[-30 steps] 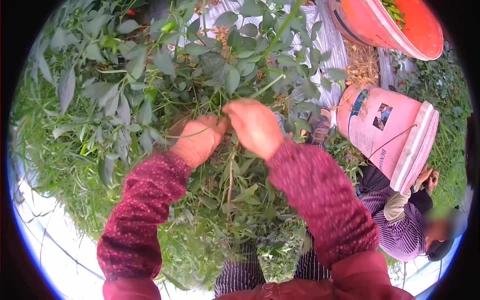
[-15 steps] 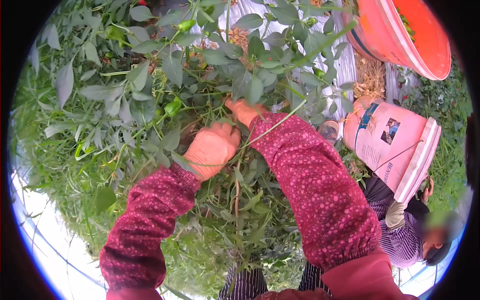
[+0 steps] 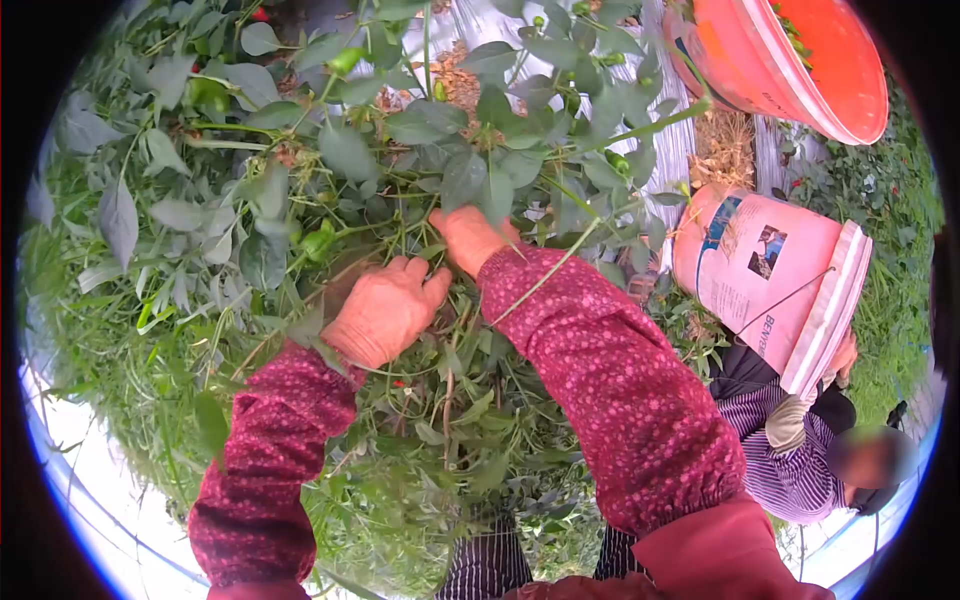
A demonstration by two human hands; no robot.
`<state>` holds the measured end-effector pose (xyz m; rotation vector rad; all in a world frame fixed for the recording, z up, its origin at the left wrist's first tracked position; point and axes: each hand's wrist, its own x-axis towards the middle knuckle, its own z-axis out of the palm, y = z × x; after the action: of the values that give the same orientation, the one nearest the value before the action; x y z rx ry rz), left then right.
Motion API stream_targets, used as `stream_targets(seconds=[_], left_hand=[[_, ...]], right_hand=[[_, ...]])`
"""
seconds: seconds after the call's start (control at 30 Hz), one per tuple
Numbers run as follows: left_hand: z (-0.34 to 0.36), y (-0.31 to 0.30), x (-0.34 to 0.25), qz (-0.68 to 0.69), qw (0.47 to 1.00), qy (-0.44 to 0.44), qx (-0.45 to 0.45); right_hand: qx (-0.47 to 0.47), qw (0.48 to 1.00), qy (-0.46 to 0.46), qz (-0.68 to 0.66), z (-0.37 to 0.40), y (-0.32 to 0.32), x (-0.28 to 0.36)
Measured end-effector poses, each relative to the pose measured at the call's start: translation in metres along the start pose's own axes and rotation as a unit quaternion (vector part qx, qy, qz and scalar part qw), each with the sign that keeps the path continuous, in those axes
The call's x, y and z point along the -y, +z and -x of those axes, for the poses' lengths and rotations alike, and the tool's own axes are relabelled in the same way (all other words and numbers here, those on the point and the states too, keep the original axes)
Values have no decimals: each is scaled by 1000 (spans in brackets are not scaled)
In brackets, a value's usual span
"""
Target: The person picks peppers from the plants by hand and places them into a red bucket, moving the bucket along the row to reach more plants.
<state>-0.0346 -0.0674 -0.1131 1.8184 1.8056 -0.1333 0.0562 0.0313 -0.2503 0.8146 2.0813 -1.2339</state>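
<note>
My left hand (image 3: 385, 312) is low in the pepper plant, its knuckles up and its thumb spread from the bent fingers; the fingertips are partly hidden, and nothing shows in it. Just up and to the right, my right hand (image 3: 470, 240) reaches in among the stems, its fingers drawn together and partly behind a leaf (image 3: 465, 180). What it holds, if anything, is hidden. A green pepper (image 3: 319, 241) hangs to the upper left of my left hand. Another green pepper (image 3: 346, 62) is higher up, and a small red spot (image 3: 399, 384) shows below that hand.
An orange bucket (image 3: 740, 70) with green contents stands at the upper right. Below it a pink bucket (image 3: 765, 275) is beside a person in a striped top (image 3: 795, 465). Silvery plastic sheeting (image 3: 672, 140) and dry straw (image 3: 722, 150) line the ground; grass (image 3: 110, 340) grows at left.
My left hand has shifted left and down, away from my right hand, and its thumb has spread from the fingers. The view has shifted slightly, so plants and buckets appear farther left.
</note>
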Motion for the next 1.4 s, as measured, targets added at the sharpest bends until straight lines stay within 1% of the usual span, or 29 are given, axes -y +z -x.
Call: stream_targets(seconds=[0.03, 0.07, 0.1, 0.17, 0.2, 0.3, 0.33, 0.37, 0.43, 0.5, 0.57, 0.63, 0.67, 0.7, 0.77, 0.83, 0.9, 0.93, 0.97, 1.0, 1.03, 1.07, 1.1, 1.17, 1.2, 1.23, 1.3, 1.33, 1.4], left_hand=[[-1, 0, 0, 0, 1000, 2, 1], [-1, 1, 1, 7, 1000, 0, 15], [-2, 2, 2, 15, 999, -3, 29], [-1, 1, 0, 24, 999, -6, 38], [-1, 1, 0, 33, 998, -7, 48], [1, 4, -2, 32, 999, -10, 39], [1, 3, -2, 32, 999, -10, 39], [1, 3, -4, 30, 999, -12, 44], [1, 2, -5, 28, 998, -13, 49], [1, 2, -4, 18, 1000, -5, 11], [3, 5, -2, 25, 1000, -10, 16], [4, 7, -4, 34, 999, -15, 20], [3, 7, -3, 36, 999, -19, 14], [3, 7, -3, 36, 999, -25, 7], [3, 5, -4, 40, 999, -29, 2], [3, 3, -4, 44, 999, -30, -5], [5, 4, -2, 91, 994, -45, -49], [4, 4, -2, 134, 985, -82, -77], [2, 3, -1, 133, 985, -78, -77], [-1, 0, -1, 199, 963, -134, -124], [-4, -3, -1, 262, 931, -189, -168], [-9, -9, 0, 259, 928, -218, -154], [-14, -20, -1, 257, 931, -211, -152], [-28, -44, -7, 81, 989, -110, -63], [-39, -55, -13, 71, 994, -75, -25], [-46, -52, -12, 70, 995, -70, -22], [-65, -46, -1, 107, 986, -104, 77], [-74, -48, 5, 157, 969, -114, 155], [-81, -44, 9, 147, 966, -85, 197]], right_hand=[[43, 997, 15, -59, 7, -16, 10], [-5, 1000, -11, 14, 20, -26, 19], [-6, 1000, -11, 14, 25, -36, 23], [26, 986, -111, 124, 32, -49, 23], [-5, 984, -135, 118, 33, -47, 19], [-22, 981, -174, 86, 25, -41, 8], [55, 986, -137, 73, 19, -40, 5], [55, 986, -136, 73, 19, -35, 2], [-56, 992, -106, 22, 26, -34, 2], [-58, 991, -117, 19, 31, -48, 5], [-61, 990, -130, 14, 33, -55, 5], [10, 984, -136, 114, 33, -48, -6], [-51, 952, -177, 244, 30, -36, -14], [-50, 952, -179, 245, 34, -39, -14], [-154, 955, -222, 120, 50, -60, -8], [-148, 964, -204, 85, 64, -69, -6], [-272, 932, -239, -4, 72, -55, -11], [-317, 906, -277, -48, 74, -50, -11], [-320, 906, -274, -47, 77, -44, -9], [-321, 915, -179, -166, 81, -40, -4], [-315, 903, -82, -282, 84, -38, -2], [-292, 898, -21, -329, 88, -40, -3], [-298, 895, -18, -332, 96, -47, 2], [-203, 937, -21, -284, 112, -50, 18], [-274, 920, -68, -270, 115, -43, 25], [-265, 907, -40, -326, 118, -40, 26], [-274, 907, -68, -312, 119, -49, 16], [-279, 905, -67, -314, 117, -53, 15], [-217, 870, -79, -435, 117, -58, 15]])
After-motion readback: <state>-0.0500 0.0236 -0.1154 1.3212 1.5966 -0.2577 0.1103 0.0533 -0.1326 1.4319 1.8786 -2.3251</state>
